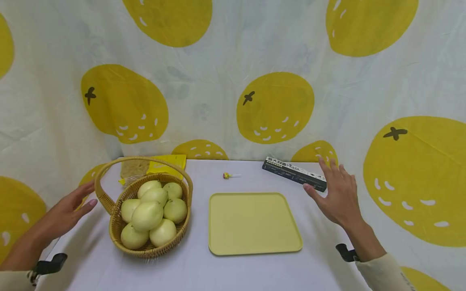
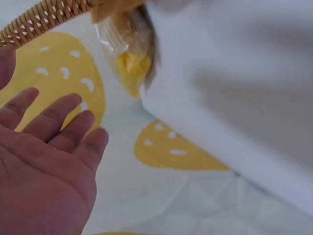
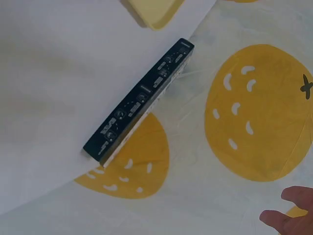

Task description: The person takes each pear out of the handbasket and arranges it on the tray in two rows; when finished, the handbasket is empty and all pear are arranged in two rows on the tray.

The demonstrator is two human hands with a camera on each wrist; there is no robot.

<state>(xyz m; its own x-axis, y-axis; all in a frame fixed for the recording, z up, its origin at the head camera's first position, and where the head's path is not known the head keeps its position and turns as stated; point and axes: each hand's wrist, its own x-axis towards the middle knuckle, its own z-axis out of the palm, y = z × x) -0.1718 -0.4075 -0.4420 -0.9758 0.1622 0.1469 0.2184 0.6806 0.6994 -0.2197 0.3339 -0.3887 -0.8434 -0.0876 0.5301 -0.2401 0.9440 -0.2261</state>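
Observation:
At the left, a wicker basket (image 1: 151, 252) with a tall arched handle holds several round, pale yellow-green fruits (image 1: 147, 216). My left hand (image 1: 67, 210) is beside the basket's handle, its fingers extended; whether it touches the handle I cannot tell. The left wrist view shows that palm (image 2: 44, 176) turned up below the woven handle (image 2: 44, 22). Over the right side of the table my right hand (image 1: 336, 196) hovers with fingers spread, holding nothing. A long black box (image 1: 295, 173) with white lettering lies close to it, seen also as a dark box (image 3: 139, 100) in the right wrist view.
A yellow rectangular tray (image 1: 255, 224) lies at the table's middle. Behind it is a small lollipop (image 1: 227, 176) with a white stick. Yellow-and-clear packaging (image 1: 167, 163) sits behind the basket. A fruit-patterned curtain (image 1: 204, 101) hangs along the table's back edge.

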